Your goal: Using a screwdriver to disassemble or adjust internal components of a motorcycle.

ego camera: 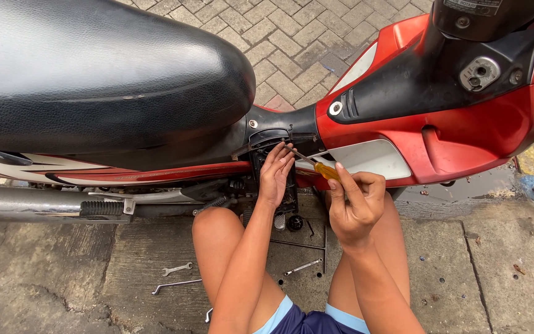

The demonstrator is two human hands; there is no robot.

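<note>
A red and black motorcycle (452, 124) with a wide black seat (94, 68) stands side-on in front of me. My right hand (355, 204) holds a screwdriver (324, 169) with a yellow handle, its shaft angled up-left toward a black side panel (266, 137) under the seat's front. My left hand (275, 174) rests flat on that black panel, fingers pointing up, just left of the screwdriver tip. My bare knees sit below both hands.
Several wrenches lie on the concrete: a small one (176, 269), a long one (175, 285) and another (303, 266) between my legs. A footpeg (101, 208) and chrome exhaust pipe (20, 203) run at the left. Brick paving lies beyond the bike.
</note>
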